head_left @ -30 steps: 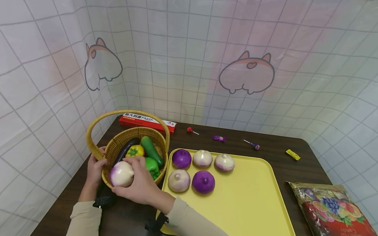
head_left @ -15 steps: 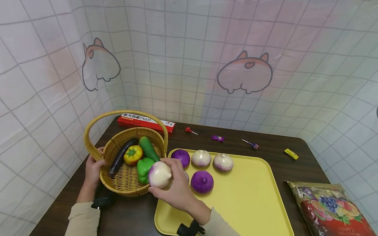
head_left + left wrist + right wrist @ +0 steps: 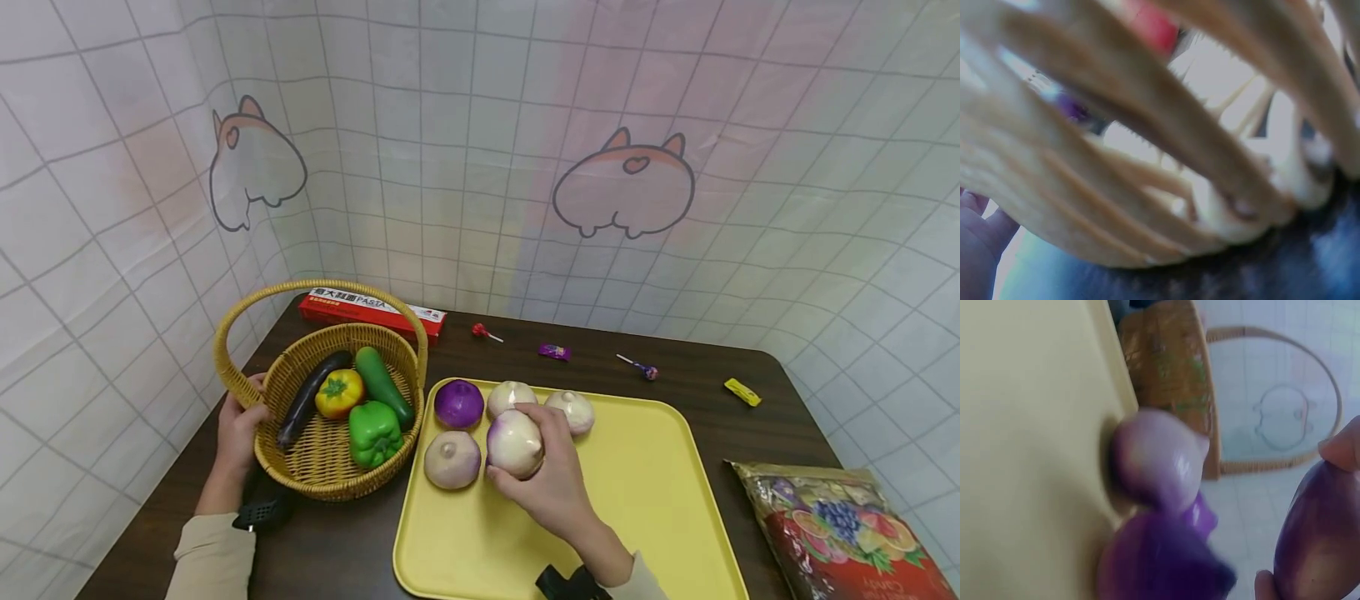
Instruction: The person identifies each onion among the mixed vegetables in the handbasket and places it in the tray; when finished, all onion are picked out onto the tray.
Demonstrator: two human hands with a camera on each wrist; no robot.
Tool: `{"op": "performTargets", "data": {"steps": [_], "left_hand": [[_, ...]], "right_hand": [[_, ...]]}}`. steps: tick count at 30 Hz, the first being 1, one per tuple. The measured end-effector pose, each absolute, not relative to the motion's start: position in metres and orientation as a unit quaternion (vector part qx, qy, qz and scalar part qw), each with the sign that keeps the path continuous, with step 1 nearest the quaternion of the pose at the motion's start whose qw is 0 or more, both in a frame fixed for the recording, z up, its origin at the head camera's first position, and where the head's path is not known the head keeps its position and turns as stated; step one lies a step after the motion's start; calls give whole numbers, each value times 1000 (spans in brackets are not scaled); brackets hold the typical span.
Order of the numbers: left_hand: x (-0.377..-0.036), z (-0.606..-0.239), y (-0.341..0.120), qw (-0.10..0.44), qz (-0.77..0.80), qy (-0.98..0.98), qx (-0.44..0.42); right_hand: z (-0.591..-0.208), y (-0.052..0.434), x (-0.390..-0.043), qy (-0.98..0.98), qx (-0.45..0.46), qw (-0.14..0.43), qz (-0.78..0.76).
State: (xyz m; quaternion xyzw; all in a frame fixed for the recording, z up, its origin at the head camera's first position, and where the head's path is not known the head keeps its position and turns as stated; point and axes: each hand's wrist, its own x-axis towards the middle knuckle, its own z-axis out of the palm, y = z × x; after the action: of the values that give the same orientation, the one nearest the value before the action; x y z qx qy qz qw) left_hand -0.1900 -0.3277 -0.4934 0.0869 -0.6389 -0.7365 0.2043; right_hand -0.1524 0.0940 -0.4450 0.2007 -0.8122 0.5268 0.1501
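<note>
My right hand (image 3: 551,475) holds a white-and-purple onion (image 3: 514,444) above the yellow tray (image 3: 615,517), thumb on the near side and fingers over the far side. In the right wrist view the held onion (image 3: 1322,537) is at the right edge, apart from a dark purple onion (image 3: 1160,562); in the head view it hides that one. Around it on the tray lie a purple onion (image 3: 459,404), a pale onion (image 3: 452,459) and white onions (image 3: 572,412). My left hand (image 3: 238,429) grips the left rim of the wicker basket (image 3: 330,492), near the handle's base.
Inside the basket are an eggplant (image 3: 311,400), a yellow pepper (image 3: 340,393), a green pepper (image 3: 374,433) and a cucumber (image 3: 384,387). Behind stands a red pasta box (image 3: 371,312). Lollipops and wrapped candies (image 3: 555,352) lie along the back; a candy bag (image 3: 847,529) is at right.
My right hand has carried the onion out of the basket, rightward past its rim and over the tray. My left hand stays on the basket.
</note>
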Motion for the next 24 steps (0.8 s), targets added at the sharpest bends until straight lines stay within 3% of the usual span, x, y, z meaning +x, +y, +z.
{"op": "performTargets", "data": {"steps": [7,19,24], "left_hand": [[-190,-494,-329,197,-737,-638,101],[-190,-494,-327,204,-740,-634,95],[-190,-493,-327,203,-743,-631,93]], "right_hand": [[-462,131,-156,-819,146,113,543],[-478,181,-157,-828,81,106,545],[-483,198,-156,-824,65,56,560]]}}
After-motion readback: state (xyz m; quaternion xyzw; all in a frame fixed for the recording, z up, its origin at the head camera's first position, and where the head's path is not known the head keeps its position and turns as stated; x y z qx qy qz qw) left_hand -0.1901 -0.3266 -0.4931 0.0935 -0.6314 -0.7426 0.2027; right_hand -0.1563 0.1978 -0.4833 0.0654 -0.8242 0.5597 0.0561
